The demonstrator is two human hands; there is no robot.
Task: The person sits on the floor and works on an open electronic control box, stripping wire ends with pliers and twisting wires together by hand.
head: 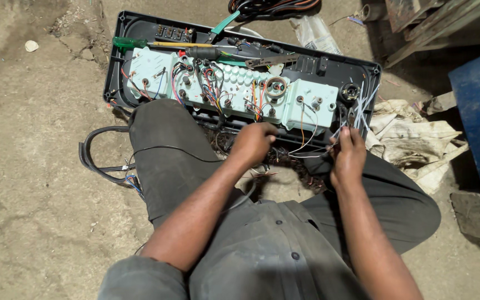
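Wires [306, 151], thin and pale, run from the back of an instrument cluster panel [240, 83] lying face down on the dirt floor across the upper middle of the frame. The person's left hand [253, 143] is curled closed over the tangle at the panel's lower edge; the right hand [348, 155] pinches a few white strands at centre right. A green-handled screwdriver [156, 43] rests on the panel, upper left. Pulling hard here could, I'd judge, tear a strand from its terminal, since the bundle looks knotted.
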